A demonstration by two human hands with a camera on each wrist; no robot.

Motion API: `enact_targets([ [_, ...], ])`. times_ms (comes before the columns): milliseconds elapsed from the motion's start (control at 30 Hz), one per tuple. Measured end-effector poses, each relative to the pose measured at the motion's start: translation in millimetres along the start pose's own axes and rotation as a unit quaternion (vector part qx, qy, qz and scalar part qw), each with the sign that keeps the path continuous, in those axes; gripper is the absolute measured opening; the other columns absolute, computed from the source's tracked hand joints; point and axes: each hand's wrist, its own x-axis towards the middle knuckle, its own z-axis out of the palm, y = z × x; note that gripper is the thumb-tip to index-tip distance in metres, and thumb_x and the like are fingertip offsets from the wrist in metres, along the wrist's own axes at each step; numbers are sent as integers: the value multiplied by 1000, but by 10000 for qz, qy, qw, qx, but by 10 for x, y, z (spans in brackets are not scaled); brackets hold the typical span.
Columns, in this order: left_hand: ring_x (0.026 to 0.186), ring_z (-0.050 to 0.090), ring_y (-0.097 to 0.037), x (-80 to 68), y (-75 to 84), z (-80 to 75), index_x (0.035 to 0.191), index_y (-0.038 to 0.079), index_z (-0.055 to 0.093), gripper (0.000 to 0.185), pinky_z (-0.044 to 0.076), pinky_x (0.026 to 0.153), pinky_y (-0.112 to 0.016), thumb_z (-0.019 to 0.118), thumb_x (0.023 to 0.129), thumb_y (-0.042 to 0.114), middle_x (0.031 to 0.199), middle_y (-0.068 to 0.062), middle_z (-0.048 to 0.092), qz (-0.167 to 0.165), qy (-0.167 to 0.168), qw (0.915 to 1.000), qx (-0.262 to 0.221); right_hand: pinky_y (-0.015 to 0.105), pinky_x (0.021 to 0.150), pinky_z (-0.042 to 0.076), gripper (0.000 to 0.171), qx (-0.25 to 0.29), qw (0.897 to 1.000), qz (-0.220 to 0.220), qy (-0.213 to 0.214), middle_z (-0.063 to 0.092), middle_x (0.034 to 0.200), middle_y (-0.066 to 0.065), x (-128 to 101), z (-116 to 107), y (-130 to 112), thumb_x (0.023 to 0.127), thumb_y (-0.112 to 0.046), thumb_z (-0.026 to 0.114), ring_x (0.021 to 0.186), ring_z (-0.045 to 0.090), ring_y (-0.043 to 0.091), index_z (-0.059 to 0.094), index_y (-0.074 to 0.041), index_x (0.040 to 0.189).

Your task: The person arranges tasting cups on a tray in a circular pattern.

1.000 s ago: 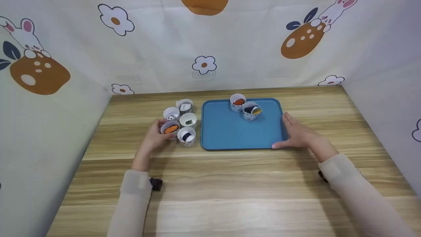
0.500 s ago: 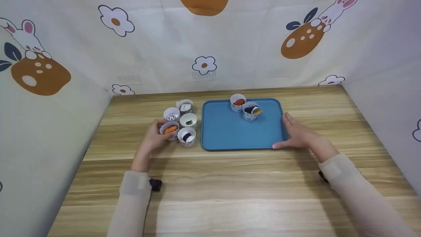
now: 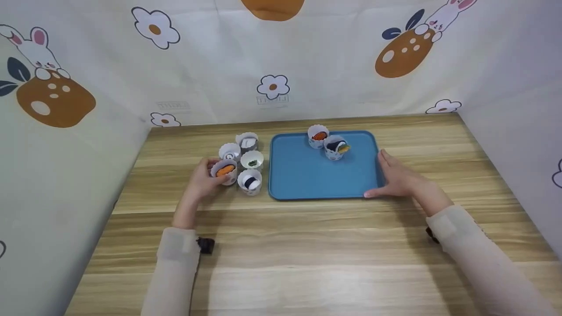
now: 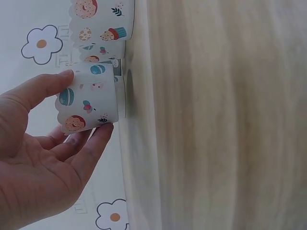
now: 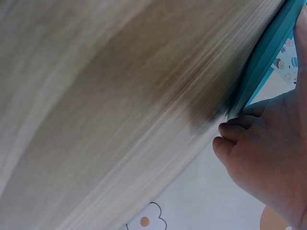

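Note:
My left hand (image 3: 203, 179) grips a white patterned paper baking cup (image 4: 88, 105), thumb on one side and fingers on the other. An orange piece that looks like toy sushi (image 3: 225, 170) lies inside it. In the left wrist view the cup is held slightly above the table. Close to its right stands a cup with a white piece banded in black (image 3: 250, 183). My right hand (image 3: 396, 177) rests against the right edge of the blue tray (image 3: 316, 180), fingers and thumb spread along it; in the right wrist view, some fingertips are hidden by the tray's edge.
Three more cups hold a white round piece (image 3: 229, 156), a white piece (image 3: 248, 143) and a green-topped piece (image 3: 252, 163), left of the tray. On its back part stand cups with a red-orange piece (image 3: 319, 136) and a dark-and-yellow piece (image 3: 337, 147). A patterned wall sheet (image 3: 219, 79) borders the table.
My left hand has drawn the cup with the orange piece slightly left, away from the other cups, and it now tilts a little. My right hand and the tray stay put.

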Motion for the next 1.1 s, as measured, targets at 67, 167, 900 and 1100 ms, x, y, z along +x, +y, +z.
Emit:
enact_targets([
  [67, 132, 46, -40, 3, 6, -5, 139, -9, 39, 58, 37, 113, -47, 66, 91, 8, 140, -31, 48, 19, 8, 10000, 14, 61, 122, 12, 137, 7, 10000, -5, 4, -6, 162, 35, 1, 2, 8, 74, -71, 72, 150, 2, 52, -1, 13, 153],
  [167, 133, 45, -40, 1, 9, -11, 140, -9, 38, 59, 36, 114, -48, 67, 91, 9, 141, -31, 47, 17, -1, 10000, 38, 61, 122, 12, 137, 27, 10000, 12, -9, -6, 162, 34, 8, 5, 18, 74, -72, 72, 150, 1, 52, -2, 13, 153],
  [900, 133, 45, -41, -61, 160, -123, 139, -11, 38, 61, 36, 115, -49, 68, 90, 11, 142, -32, 46, 144, 56, 9999, 60, 60, 122, 12, 138, 10, 10000, 24, -26, -6, 163, 33, 2, 5, 25, 73, -74, 70, 151, 1, 50, -2, 12, 154],
  [1100, 133, 45, -40, -79, 215, -125, 140, -10, 38, 61, 37, 114, -48, 68, 90, 11, 142, -31, 47, 156, 83, 9998, -30, 60, 122, 11, 139, -1, 10000, 65, -51, -7, 163, 33, 0, 2, 13, 73, -75, 70, 151, 0, 50, -3, 11, 154],
])
